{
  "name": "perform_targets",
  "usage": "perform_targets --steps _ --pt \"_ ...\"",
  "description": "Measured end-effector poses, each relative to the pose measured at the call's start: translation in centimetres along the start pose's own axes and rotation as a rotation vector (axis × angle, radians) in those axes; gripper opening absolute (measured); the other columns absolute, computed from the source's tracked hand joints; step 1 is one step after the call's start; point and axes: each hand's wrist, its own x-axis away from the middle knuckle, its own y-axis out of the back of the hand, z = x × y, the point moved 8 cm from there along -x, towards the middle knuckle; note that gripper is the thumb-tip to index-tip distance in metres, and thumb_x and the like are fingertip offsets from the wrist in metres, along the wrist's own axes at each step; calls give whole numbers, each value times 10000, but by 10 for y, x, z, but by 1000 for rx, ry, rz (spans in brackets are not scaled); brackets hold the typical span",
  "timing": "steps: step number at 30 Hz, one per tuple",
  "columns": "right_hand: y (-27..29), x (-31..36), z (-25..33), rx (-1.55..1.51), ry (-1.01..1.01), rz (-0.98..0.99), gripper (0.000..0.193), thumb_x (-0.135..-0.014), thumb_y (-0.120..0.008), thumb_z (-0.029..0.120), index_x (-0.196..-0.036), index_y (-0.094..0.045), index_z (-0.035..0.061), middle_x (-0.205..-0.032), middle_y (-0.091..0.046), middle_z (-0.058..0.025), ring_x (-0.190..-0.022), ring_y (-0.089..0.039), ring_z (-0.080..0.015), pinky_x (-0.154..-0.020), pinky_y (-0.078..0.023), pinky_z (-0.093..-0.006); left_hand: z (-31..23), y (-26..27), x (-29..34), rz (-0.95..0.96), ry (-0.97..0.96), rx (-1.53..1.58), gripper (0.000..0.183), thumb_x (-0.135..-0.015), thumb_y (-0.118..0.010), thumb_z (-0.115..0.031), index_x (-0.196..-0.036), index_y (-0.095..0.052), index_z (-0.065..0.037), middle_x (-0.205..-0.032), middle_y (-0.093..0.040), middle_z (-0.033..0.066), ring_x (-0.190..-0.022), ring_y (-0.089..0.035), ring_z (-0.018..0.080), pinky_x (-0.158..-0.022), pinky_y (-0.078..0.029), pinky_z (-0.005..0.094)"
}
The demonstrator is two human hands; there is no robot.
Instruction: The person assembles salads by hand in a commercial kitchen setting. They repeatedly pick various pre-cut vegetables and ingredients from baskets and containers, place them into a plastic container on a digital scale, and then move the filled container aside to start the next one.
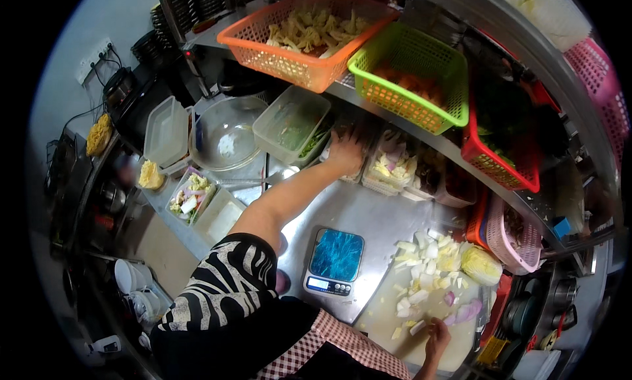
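Reaching cleanly calls for a light touch: your left hand, fingers wide, is at the clear tub beneath them; your right hand curls near 1 cut vegetable piece, hold unclear.

An orange basket, a green basket and a red basket stand along the metal shelf

Site type: kitchen, food-prep station, apparently commercial. Indicators: metal counter, digital scale, cutting board with chopped cabbage, tubs of cut vegetables, overhead shelf carrying produce baskets.
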Motion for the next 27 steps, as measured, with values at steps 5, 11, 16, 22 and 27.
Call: perform_targets --steps 5,11,16,22,27 --pt "5 -11 20 -46 68 21 207 -1016 -576 149 -1117 -681 2 -1010 -693 -56 -822 -639 -139 -688 -491 -254 55 -9 -20 91 152 491 614 -914 -511 -257 -1485 -409 -56 -1517 -400 221 -1409 -361 396 -1153 -278 587" --pt "-32 -50 86 -51 154 67 183 -1005 -585 92 -1121 -680 -13 -1016 -692 -59 -824 -638 -129 -706 -514 -252 77 22 31 -186 298 688 578 -819 -526 -41 -1386 -443 35 -1405 -476 262 -1300 -436 460 -1117 -362 464" --pt "-197 -84 295 296 860 269 232 -904 -603 14 -1122 -683 13 -1072 -682 -198 -980 -661 -358 -872 -523 -383 58 58 120 -374 323 805 555 -840 -569 -41 -1381 -457 13 -1377 -485 261 -1310 -444 431 -1119 -362 453" --pt "-377 -131 425 678 1313 241 137 -847 -603 87 -950 -677 34 -971 -666 -157 -962 -632 -347 -787 -525 -441 57 73 190 -457 366 902 494 -824 -637 -74 -1308 -545 -44 -1295 -546 202 -1255 -502 391 -1066 -411 434" --pt "-457 -174 405 1098 1358 218 161 -853 -570 156 -842 -711 80 -858 -691 -144 -832 -689 -299 -674 -553 -429 78 69 216 -422 421 894 355 -842 -653 -120 -1191 -628 -58 -1175 -619 178 -1129 -591 365 -966 -477 423"
